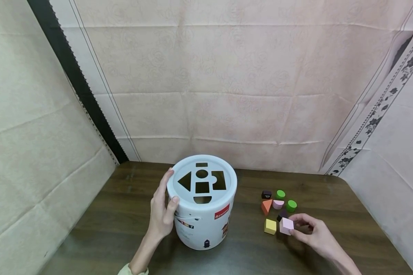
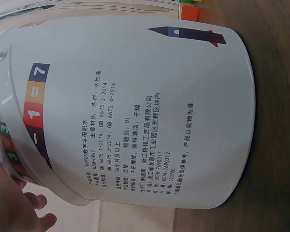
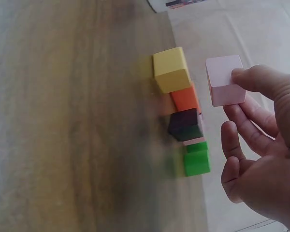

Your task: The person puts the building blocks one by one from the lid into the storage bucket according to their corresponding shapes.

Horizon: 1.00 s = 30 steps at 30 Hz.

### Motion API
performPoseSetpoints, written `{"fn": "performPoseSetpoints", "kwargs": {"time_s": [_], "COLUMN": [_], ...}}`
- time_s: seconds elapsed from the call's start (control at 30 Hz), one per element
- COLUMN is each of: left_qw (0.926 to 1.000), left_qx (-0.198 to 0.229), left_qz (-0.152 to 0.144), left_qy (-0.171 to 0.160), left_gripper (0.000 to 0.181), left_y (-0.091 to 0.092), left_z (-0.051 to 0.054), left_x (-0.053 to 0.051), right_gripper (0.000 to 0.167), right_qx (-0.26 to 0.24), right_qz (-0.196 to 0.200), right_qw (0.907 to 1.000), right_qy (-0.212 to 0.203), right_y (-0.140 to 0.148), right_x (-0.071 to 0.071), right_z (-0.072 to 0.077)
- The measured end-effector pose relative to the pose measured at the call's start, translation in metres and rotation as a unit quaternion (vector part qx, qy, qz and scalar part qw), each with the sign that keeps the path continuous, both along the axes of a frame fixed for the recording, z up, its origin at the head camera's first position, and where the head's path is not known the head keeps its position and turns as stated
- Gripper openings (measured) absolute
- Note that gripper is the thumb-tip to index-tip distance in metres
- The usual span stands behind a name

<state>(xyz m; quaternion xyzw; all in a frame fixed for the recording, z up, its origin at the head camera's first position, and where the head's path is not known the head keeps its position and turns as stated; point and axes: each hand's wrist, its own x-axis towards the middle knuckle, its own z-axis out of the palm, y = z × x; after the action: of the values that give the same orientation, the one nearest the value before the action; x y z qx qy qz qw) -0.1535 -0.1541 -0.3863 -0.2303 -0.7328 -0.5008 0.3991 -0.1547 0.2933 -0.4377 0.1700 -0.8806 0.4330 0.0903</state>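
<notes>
A white bucket (image 1: 192, 229) with shaped holes in its lid (image 1: 186, 198) stands on the table. My left hand (image 1: 162, 210) lies against its left side, fingers and thumb at the lid's rim; the left wrist view shows that hand (image 2: 14, 208) beside the printed wall of the bucket (image 2: 135, 63). My right hand (image 1: 318, 236) pinches a pink block (image 1: 286, 226) between thumb and fingers, right of a yellow block (image 1: 270, 226). In the right wrist view, the hand (image 3: 270, 154) holds the pink block (image 3: 224, 70) near the yellow block (image 3: 169, 63) and a dark block (image 3: 186, 124).
Behind the pink block lie an orange triangle (image 1: 266, 206), a pink half-round piece (image 1: 278, 204), two green round pieces, one at the back (image 1: 280, 194) and one nearer (image 1: 291, 206), and a black block (image 1: 266, 194). Patterned cloth (image 1: 227, 84) hangs behind the table.
</notes>
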Motion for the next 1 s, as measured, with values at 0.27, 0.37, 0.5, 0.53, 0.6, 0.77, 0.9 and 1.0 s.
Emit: {"fn": "performPoseSetpoints", "kwargs": {"time_s": [0.27, 0.37, 0.5, 0.53, 0.6, 0.77, 0.9, 1.0], "left_qw": [0.9999, 0.9999, 0.9999, 0.9999, 0.9999, 1.0, 1.0, 0.9999], "left_qx": [-0.002, -0.002, 0.0, 0.0, 0.0, 0.002, 0.001, 0.0], "left_qz": [0.003, 0.003, 0.001, 0.0, -0.001, -0.004, -0.006, -0.009], "left_qy": [-0.01, -0.01, -0.014, -0.013, -0.011, -0.006, -0.008, -0.009], "left_gripper": [0.067, 0.066, 0.066, 0.066, 0.067, 0.068, 0.068, 0.068], "left_y": [-0.001, -0.001, -0.001, -0.001, 0.0, 0.0, 0.0, 0.0], "left_z": [0.0, -0.001, 0.0, 0.0, 0.0, 0.001, 0.001, 0.002], "left_x": [0.0, 0.0, 0.001, 0.001, 0.001, 0.0, 0.0, 0.0], "right_gripper": [0.028, 0.028, 0.028, 0.028, 0.027, 0.029, 0.03, 0.03], "right_qx": [0.021, 0.028, 0.024, 0.023, 0.021, 0.019, 0.022, 0.02], "right_qz": [-0.014, -0.016, -0.007, -0.003, 0.003, 0.023, 0.034, 0.04], "right_qw": [0.9994, 0.9991, 0.9984, 0.9982, 0.9978, 0.9965, 0.9951, 0.9945], "right_qy": [0.022, 0.028, 0.051, 0.056, 0.062, 0.078, 0.09, 0.095], "right_y": [-0.003, -0.005, -0.011, -0.012, -0.016, -0.026, -0.032, -0.037], "right_x": [-0.004, -0.005, -0.006, -0.007, -0.008, -0.011, -0.014, -0.018], "right_z": [0.014, 0.025, 0.039, 0.042, 0.048, 0.063, 0.075, 0.084]}}
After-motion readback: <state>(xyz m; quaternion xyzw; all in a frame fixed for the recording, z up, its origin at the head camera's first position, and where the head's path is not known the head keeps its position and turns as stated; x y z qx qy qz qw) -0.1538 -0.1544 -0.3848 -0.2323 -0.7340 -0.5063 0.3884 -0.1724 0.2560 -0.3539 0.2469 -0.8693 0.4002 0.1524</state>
